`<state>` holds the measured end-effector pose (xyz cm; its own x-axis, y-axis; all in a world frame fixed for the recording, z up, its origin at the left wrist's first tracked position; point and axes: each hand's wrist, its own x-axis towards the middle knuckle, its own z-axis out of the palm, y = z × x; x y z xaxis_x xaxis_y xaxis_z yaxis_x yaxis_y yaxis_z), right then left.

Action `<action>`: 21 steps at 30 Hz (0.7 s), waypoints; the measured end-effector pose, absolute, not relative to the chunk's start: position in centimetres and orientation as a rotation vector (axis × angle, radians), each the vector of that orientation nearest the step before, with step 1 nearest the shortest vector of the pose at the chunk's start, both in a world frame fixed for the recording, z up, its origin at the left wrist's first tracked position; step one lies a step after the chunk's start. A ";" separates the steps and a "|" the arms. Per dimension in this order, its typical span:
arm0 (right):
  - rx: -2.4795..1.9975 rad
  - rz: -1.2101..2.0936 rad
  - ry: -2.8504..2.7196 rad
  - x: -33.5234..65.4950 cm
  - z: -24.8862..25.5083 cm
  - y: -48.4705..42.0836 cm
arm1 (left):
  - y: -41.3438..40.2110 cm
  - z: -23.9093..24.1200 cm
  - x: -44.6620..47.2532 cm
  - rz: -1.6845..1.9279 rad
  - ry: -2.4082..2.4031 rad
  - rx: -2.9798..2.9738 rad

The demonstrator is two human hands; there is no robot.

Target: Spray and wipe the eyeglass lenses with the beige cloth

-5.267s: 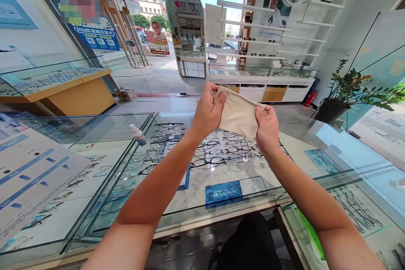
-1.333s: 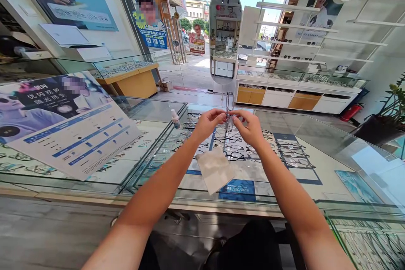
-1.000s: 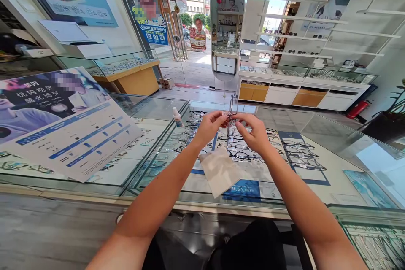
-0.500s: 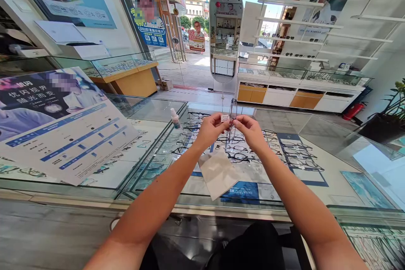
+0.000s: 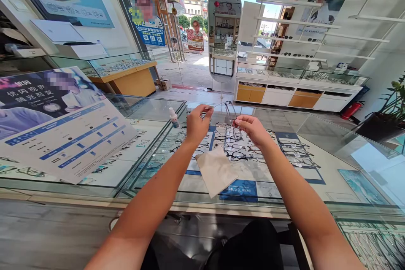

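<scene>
Eyeglasses [image 5: 230, 112]: held above the bench [image 5: 228, 211], tilted on end.
Right grip [image 5: 252, 128]: fingertips clamped on the frame, apparently near its middle.
Left grip [image 5: 198, 125]: fingertips close together beside a thin line running toward the eyeglasses; cannot tell whether they pinch it.
Handling: support the frame, keep fingertips off the lenses, apply no twist.
Edges: spray bottle [image 5: 174, 118] stands left of the left grip; cloth [image 5: 217, 171] lies toward the bench's front edge.
Open room: upward, and between the grips.
</scene>
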<state>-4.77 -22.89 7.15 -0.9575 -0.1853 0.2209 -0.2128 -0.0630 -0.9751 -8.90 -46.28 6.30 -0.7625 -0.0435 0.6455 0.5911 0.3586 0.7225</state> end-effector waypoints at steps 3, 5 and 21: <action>0.512 2.264 -2.188 -5.0 7.0 -22.4 | -47.0 6.4 -9.3 -1.255 -2.014 -0.432; 0.536 2.307 -2.212 -5.0 7.1 -22.2 | -47.2 6.4 -9.6 -1.184 -2.005 -0.428; 0.424 2.744 -1.702 -5.2 7.6 -21.9 | -44.1 5.8 -6.6 -0.630 -1.920 -0.728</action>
